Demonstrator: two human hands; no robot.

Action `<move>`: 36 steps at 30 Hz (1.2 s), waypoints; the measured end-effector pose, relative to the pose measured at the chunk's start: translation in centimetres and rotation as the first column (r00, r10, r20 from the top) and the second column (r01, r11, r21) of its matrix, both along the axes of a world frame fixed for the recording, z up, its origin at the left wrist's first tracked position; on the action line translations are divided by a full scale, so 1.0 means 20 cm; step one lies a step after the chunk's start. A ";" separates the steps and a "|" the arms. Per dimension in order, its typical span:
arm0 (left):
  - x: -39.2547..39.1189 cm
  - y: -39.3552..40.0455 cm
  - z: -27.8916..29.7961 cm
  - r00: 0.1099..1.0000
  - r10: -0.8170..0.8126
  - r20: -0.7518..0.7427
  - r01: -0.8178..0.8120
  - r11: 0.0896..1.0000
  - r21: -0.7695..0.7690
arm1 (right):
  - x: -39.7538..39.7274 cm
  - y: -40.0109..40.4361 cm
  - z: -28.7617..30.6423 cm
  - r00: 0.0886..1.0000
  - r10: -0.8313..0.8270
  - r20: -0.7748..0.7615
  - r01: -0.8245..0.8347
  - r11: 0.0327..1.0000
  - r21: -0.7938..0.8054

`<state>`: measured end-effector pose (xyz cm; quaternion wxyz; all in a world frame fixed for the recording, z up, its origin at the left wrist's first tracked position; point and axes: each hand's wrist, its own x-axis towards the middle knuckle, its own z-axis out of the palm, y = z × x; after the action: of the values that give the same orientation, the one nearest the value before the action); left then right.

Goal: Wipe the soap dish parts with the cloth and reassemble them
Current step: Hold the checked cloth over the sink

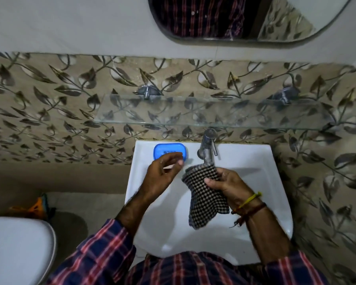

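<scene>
A blue soap dish (169, 150) with its lid on sits at the back left corner of the white sink (245, 155). My left hand (162, 173) hovers just in front of it, fingers curled and apart, holding nothing; the fingertips overlap the dish's front edge. My right hand (228, 185) grips a black-and-white checkered cloth (206, 196), which hangs over the basin below the tap. Whether my left hand touches the dish cannot be told.
A chrome tap (208, 147) stands at the sink's back centre, right of the dish. A glass shelf (193, 112) juts out above it, under a mirror (245, 17). A white toilet lid (19, 249) is at lower left.
</scene>
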<state>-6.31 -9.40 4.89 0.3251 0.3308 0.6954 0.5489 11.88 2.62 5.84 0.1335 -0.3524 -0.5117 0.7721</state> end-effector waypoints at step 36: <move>0.14 0.02 -0.16 0.791 0.269 0.550 -0.174 0.960 -0.219 | -0.08 -0.03 -0.16 0.929 -0.353 -0.109 0.289 0.879 -0.379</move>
<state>-3.53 -9.03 1.70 0.4779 0.0392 0.6395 0.6009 10.36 1.94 2.65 0.2381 -0.3819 -0.2835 0.8468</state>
